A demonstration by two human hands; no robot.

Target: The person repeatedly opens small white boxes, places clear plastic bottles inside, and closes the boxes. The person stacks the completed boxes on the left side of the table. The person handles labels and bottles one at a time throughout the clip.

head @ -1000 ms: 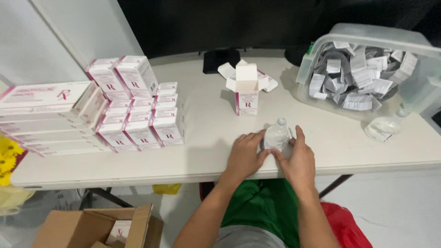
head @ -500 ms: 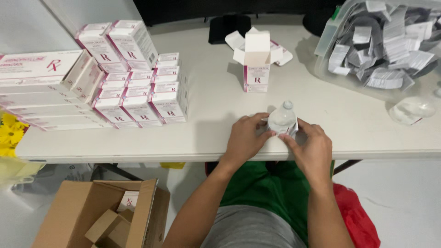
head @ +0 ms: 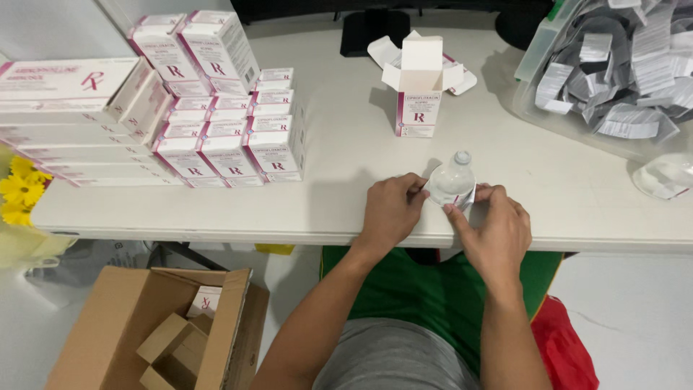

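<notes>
We hold the small clear bottle (head: 453, 177) between the fingers of our left hand (head: 390, 209) and right hand (head: 495, 231), close to the edge of the surface (head: 346, 188), so a slip might drop it to the floor.

Clear bottle (head: 453, 180), white table (head: 346, 144), white-and-pink boxes (head: 231, 137) (magenta bands), brown carton (head: 144, 325)
</notes>
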